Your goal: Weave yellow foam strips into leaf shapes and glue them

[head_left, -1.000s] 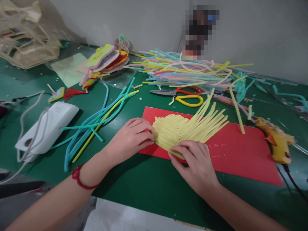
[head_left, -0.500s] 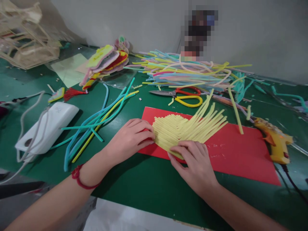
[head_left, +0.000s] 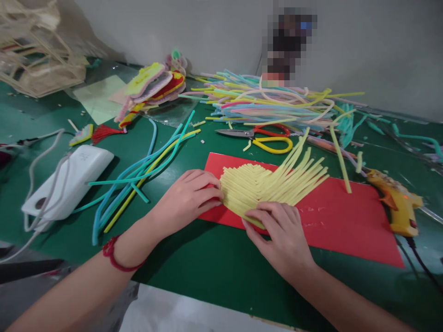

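Observation:
A fan of yellow strips [head_left: 266, 186], laid side by side, rests on a red card sheet [head_left: 339, 226] on the green table [head_left: 207, 263]. My left hand [head_left: 188, 198] lies flat with its fingers together, pressing the left edge of the strips. My right hand [head_left: 280, 235] lies flat on the near edge of the strips, fingertips pointing left. Neither hand grips anything. A red cord circles my left wrist.
Red-and-yellow scissors [head_left: 263, 136] lie behind the card. A yellow glue gun [head_left: 398, 203] sits at the right. A pile of coloured strips [head_left: 273, 101] is at the back; blue and yellow strips [head_left: 141, 170] and a white device [head_left: 65, 184] lie to the left.

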`<state>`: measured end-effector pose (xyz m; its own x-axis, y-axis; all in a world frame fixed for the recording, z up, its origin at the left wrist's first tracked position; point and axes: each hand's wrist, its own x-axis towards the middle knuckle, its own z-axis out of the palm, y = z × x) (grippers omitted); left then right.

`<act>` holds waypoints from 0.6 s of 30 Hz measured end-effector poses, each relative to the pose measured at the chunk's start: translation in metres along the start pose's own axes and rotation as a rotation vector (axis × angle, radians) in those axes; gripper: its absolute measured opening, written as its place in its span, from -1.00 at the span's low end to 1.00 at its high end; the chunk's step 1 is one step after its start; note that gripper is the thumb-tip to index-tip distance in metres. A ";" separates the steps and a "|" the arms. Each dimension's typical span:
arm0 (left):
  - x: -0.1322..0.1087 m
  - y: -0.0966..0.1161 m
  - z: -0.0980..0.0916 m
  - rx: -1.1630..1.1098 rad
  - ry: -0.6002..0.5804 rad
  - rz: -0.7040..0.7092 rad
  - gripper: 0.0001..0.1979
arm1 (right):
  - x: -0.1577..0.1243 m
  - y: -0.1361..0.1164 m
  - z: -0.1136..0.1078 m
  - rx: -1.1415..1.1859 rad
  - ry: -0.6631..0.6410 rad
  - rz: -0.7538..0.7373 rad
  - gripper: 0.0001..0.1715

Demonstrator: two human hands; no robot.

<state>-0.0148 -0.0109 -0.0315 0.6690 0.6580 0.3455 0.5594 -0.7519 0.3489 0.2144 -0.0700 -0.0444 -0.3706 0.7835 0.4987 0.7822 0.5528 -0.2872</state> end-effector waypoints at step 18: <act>-0.001 0.001 0.000 0.023 0.002 0.016 -0.89 | 0.001 0.001 0.001 -0.002 -0.014 0.009 -0.97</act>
<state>-0.0152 -0.0121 -0.0318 0.6769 0.6463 0.3523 0.5600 -0.7628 0.3232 0.2142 -0.0688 -0.0451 -0.3700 0.7925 0.4849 0.7869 0.5447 -0.2898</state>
